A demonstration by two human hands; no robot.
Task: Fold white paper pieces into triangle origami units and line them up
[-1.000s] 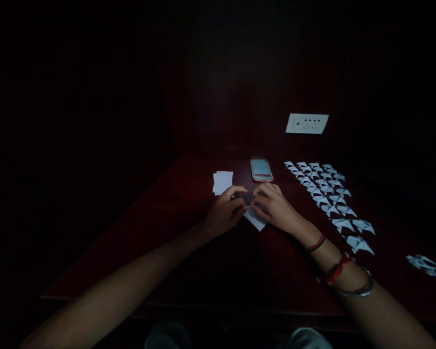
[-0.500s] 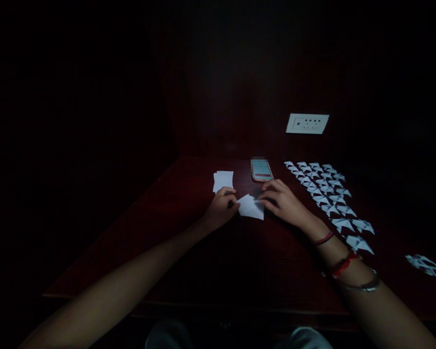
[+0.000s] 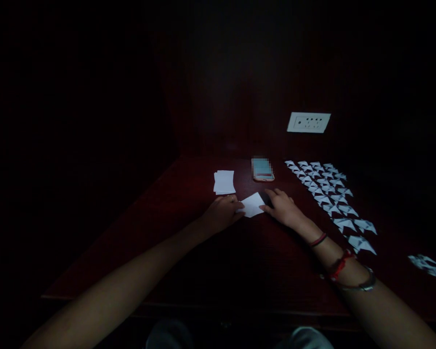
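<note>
A small white paper square (image 3: 252, 204) lies flat on the dark red table (image 3: 189, 252) between my hands. My left hand (image 3: 221, 212) rests palm down with its fingertips on the paper's left edge. My right hand (image 3: 282, 207) lies flat with fingers stretched out, touching the paper's right edge. Both hands press the sheet down rather than grip it. My right wrist wears a black band, a red thread and a metal bracelet.
A small stack of white paper squares (image 3: 224, 182) lies behind my left hand. A phone (image 3: 262, 169) with a lit screen sits beside it. Several folded white paper pieces (image 3: 329, 196) lie in rows at the right, a few more (image 3: 427, 264) at far right. A wall socket (image 3: 308, 122) sits above.
The paper was held folded between both hands, then opened out and laid flat. My hands have lowered onto the table at its two sides.
</note>
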